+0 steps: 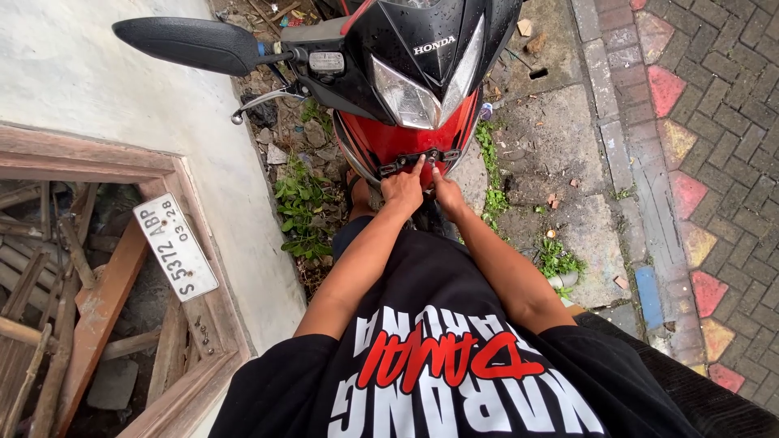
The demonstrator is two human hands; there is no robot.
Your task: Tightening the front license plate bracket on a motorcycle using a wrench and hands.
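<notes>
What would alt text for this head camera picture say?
Both hands, left hand and right hand, press fingertips on a black bracket on a red motorcycle's front panel. A white number plate leans on a wooden frame nearby.

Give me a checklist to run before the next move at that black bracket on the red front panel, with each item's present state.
1. Left hand at the black bracket: ok, forefinger touches it.
2. Right hand at the bracket: ok, fingertip at it.
3. Tool in either hand: not ok, both bare.
4. Number plate to hand: not ok, it leans on the wooden frame, apart.
5. Screws in the bracket: cannot tell.
</notes>
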